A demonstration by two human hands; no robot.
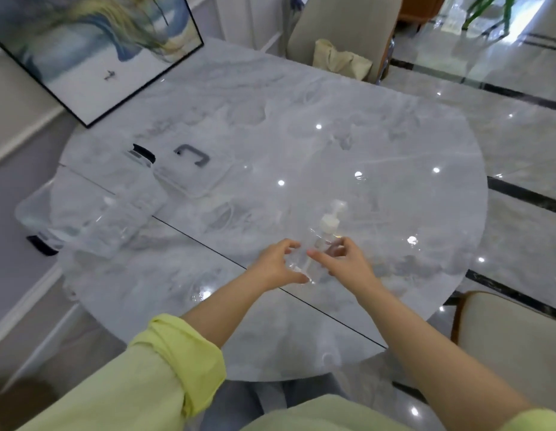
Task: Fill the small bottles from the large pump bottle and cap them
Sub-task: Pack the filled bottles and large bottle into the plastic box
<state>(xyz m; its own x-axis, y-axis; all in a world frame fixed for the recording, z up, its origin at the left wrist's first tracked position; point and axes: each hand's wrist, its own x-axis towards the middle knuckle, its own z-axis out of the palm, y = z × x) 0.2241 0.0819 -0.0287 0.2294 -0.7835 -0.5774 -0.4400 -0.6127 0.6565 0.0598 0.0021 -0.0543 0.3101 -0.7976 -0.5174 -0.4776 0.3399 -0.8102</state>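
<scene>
My left hand (278, 262) and my right hand (343, 259) meet over the near middle of the round marble table (379, 144), both reaching in around a small clear bottle (303, 269) that stands between them. My left fingers are curved, with the thumb low at the bottle's base and the fingertips near its top; my right forefinger points left across the bottle while the other fingers curl loosely behind it. The picture is blurred and the bottle is see-through, so I cannot tell whether either hand actually grips it or only touches it. Just beyond my hands, a little to the right, the large pump bottle (328, 225) stands upright with its white pump head on top, its clear body partly behind my right fingers. Far to the left lies a clear plastic box (93, 213) with black clips, and beside it, further off, its flat lid (192, 172) with a dark handle. My rolled yellow-green sleeve (177, 353) shows on the left arm.
</scene>
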